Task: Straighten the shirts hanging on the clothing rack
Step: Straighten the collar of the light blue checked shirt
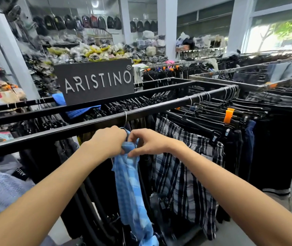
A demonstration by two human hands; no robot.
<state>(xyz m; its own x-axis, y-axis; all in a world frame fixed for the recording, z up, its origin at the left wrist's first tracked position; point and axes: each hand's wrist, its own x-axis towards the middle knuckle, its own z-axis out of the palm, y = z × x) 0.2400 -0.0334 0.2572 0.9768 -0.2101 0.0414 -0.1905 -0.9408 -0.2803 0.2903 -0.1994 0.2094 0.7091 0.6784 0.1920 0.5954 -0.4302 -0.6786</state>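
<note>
A light blue checked shirt [132, 189] hangs from a metal hanger hook [125, 118] on the black rack rail [56, 134]. My left hand [109, 141] grips the shirt's collar area from the left. My right hand [149, 142] pinches the same bunched fabric from the right. Both hands meet just below the rail. To the right hangs a black and white plaid shirt [182, 174], untouched. The hanger's shoulders are hidden by my hands and the fabric.
Dark garments on black hangers [230, 118] crowd the rail to the right, one with an orange clip [229, 115]. A black brand sign [95, 81] stands on the rack behind. A pale blue striped garment [0, 190] lies at lower left. More racks fill the background.
</note>
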